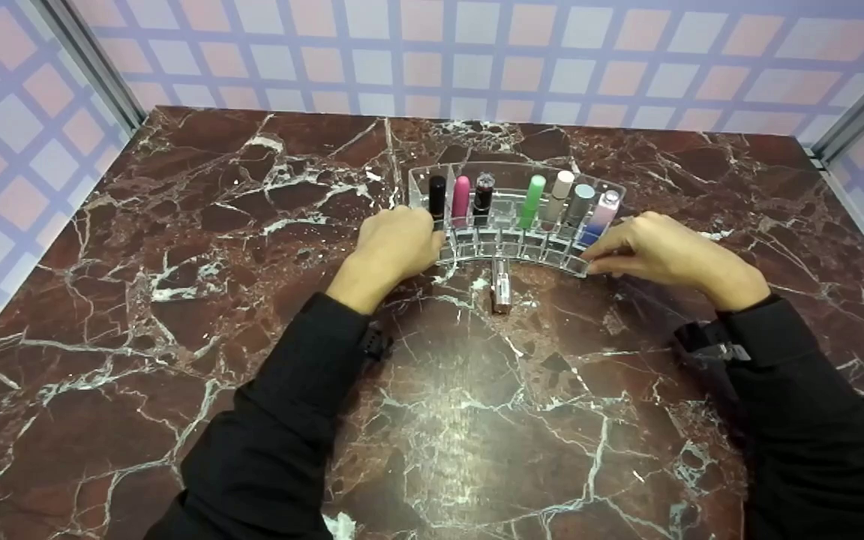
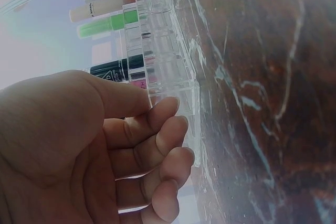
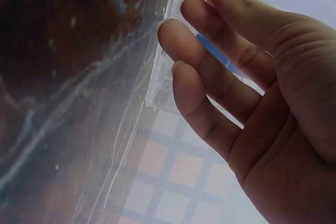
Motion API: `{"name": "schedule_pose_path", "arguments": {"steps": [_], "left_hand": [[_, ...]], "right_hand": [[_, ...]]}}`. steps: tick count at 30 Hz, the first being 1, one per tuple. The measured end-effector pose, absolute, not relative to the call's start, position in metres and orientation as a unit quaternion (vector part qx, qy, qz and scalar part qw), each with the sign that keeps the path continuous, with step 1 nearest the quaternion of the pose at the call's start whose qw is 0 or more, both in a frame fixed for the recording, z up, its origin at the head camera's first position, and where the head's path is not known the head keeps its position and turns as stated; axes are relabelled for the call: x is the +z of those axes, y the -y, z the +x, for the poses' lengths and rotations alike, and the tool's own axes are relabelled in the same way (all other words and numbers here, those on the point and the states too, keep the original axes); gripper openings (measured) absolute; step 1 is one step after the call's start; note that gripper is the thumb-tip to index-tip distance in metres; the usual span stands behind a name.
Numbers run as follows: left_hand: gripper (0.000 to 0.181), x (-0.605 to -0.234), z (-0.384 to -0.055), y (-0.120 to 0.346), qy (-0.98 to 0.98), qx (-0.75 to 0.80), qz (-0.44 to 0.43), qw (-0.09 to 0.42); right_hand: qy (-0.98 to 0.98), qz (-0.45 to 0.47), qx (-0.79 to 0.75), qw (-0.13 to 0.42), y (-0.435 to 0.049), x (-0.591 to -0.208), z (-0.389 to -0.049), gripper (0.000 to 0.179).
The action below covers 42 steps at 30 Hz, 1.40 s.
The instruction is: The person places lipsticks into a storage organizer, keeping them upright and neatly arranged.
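A clear acrylic curved lipstick organizer point(image 1: 511, 244) stands on the table with several cosmetic tubes upright in its back slots. Among them are a black tube point(image 1: 437, 196), a pink one point(image 1: 460, 199) and a green one point(image 1: 532, 199). My left hand point(image 1: 396, 238) grips the organizer's left end, thumb and forefinger meeting at its edge in the left wrist view. At the opposite end, my right hand point(image 1: 657, 251) pinches the front right corner between thumb and fingers. A small clear-and-brown tube point(image 1: 502, 289) lies in front of the organizer's middle.
The dark red marble-patterned table point(image 1: 177, 420) extends on all sides of the organizer. Behind it rises a checked wall panel point(image 1: 454, 67), with metal posts point(image 1: 863, 105) at the table's back corners.
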<state>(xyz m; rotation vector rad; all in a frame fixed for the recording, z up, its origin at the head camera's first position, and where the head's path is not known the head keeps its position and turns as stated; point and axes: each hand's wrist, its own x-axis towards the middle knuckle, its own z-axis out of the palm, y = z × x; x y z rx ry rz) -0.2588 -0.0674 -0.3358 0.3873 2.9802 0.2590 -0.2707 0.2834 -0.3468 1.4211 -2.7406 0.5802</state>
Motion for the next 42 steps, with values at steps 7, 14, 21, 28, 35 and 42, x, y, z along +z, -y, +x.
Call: {"name": "schedule_pose_path", "arguments": {"steps": [7,14,21,28,35,42], "left_hand": [[0.039,-0.336,-0.260,0.067,-0.986,0.083,0.129,0.060],[0.036,-0.335,-0.259,0.067,-0.987,0.079,0.128,0.056],[0.035,-0.334,-0.259,0.066,-0.987,0.081,0.130,0.056],[0.032,-0.327,-0.253,0.063,-0.983,0.114,0.145,0.020],[0.039,-0.320,-0.245,0.050,-0.969,0.157,0.190,-0.005],[0.045,-0.319,-0.243,0.042,-0.968,0.150,0.199,-0.007]], "right_hand": [[0.879,0.437,0.189,-0.021,-0.283,-0.347,-0.270,0.014],[0.894,0.408,0.182,-0.042,-0.281,-0.347,-0.269,0.014],[0.897,0.401,0.180,-0.043,-0.280,-0.347,-0.269,0.015],[0.897,0.400,0.185,-0.044,-0.280,-0.345,-0.268,0.015],[0.898,0.401,0.177,-0.039,-0.279,-0.346,-0.268,0.015],[0.901,0.394,0.175,-0.050,-0.279,-0.345,-0.268,0.015]]}}
